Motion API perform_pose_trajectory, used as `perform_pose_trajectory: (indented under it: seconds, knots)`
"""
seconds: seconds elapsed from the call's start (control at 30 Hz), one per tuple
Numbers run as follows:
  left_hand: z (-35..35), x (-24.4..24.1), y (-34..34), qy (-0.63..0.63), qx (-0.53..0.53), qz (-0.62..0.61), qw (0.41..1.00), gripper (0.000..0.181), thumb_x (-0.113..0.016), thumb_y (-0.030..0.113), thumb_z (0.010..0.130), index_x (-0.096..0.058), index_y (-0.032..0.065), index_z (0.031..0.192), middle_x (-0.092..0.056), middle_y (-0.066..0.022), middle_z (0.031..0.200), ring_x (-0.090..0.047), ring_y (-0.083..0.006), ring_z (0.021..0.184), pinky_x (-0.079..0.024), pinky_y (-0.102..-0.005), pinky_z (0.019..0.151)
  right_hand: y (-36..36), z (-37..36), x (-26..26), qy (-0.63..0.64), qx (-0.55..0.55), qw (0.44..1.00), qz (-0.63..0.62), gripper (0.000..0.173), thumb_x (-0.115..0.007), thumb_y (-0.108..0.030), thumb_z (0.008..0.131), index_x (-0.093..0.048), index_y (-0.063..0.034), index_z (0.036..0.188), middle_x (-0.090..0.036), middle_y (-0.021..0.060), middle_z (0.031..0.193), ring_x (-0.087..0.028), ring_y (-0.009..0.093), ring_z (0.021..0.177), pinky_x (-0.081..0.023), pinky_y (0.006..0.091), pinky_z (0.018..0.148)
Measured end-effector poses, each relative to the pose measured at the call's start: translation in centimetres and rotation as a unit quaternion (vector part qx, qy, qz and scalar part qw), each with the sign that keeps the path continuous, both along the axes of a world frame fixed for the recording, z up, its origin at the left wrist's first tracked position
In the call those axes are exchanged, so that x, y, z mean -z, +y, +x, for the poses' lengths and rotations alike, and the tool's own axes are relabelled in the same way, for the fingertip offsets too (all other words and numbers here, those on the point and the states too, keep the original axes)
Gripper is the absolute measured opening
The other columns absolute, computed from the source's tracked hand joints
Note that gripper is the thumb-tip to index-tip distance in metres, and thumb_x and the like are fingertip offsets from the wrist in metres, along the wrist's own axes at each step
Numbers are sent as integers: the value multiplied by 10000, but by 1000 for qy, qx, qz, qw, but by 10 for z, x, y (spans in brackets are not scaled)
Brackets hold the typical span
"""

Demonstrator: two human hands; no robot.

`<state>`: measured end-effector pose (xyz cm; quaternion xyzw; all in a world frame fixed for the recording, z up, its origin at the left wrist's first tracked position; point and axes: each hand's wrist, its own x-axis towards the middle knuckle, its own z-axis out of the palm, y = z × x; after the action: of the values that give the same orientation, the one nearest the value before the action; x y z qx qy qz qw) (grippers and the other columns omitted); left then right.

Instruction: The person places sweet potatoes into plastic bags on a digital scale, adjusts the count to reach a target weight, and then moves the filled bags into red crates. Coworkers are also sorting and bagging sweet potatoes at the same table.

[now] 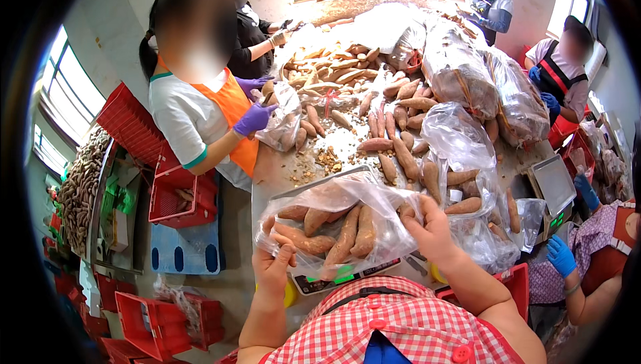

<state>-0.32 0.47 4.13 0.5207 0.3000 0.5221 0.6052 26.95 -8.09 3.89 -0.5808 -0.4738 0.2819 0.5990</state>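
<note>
A clear plastic bag (385, 214) holding several sweet potatoes (345, 234) is stretched between my two hands, its mouth spread wide. My left hand (274, 259) grips the bag's near left edge, and my right hand (433, 226) pinches its right edge. Beneath the bag is a digital scale (320, 284) with a lit green display; most of its pan is covered. Loose sweet potatoes (405, 159) lie on the table just beyond the bag. To the right of my right hand rests another clear bag (453, 129) with sweet potatoes in and around it.
Peelings and cut bits (328, 159) litter the table (270, 169). Large filled plastic sacks (460, 73) stand at the back right. A second scale (553, 184) is on the right. Co-workers with gloved hands (255, 119) stand around. Red crates (183, 194) line the left.
</note>
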Motion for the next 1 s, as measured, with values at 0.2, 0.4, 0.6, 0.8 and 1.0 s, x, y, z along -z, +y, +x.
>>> perform_pose_trajectory:
  seconds: [0.2,0.4,0.6,0.8,1.0]
  knots:
    - [-6,-13,-10,-20,60,-60,996,480,-504,50,851,-324,-5,1292,-518,-43,643,-411,-62,435,-341,-164,409,14,-45,-38,-445,-85,852,264,299,-590,-56,661,-545,-41,957,-544,72,939,-525,236,876,-431,338,738]
    - [-18,-25,-16,-95,90,-125,983,484,-515,86,846,-331,-30,1279,-510,-68,612,-389,-84,394,-316,-186,382,76,-85,37,-557,-429,711,-6,246,-628,-143,670,-581,-87,905,-554,61,956,-521,214,901,-414,336,768]
    - [-29,-22,-11,-142,108,-138,974,504,-530,105,844,-324,-34,1283,-504,-79,607,-384,-100,388,-310,-202,374,88,-86,58,-557,-427,712,26,243,-642,-144,652,-596,-74,881,-537,81,909,-520,242,906,-410,349,789]
    - [-35,-24,-7,-176,126,-123,968,544,-552,126,836,-307,-27,1297,-535,-91,659,-435,-106,424,-342,-196,391,106,-60,31,-360,-355,861,57,388,-699,-119,590,-597,-54,959,-544,127,895,-538,317,854,-451,390,748]
    - [-25,-23,1,-176,133,-88,971,604,-568,130,830,-252,-37,1316,-509,-104,653,-438,-132,424,-366,-220,389,109,-79,47,-501,-332,799,21,421,-686,-215,644,-577,-75,1026,-549,93,940,-534,267,913,-416,370,802]
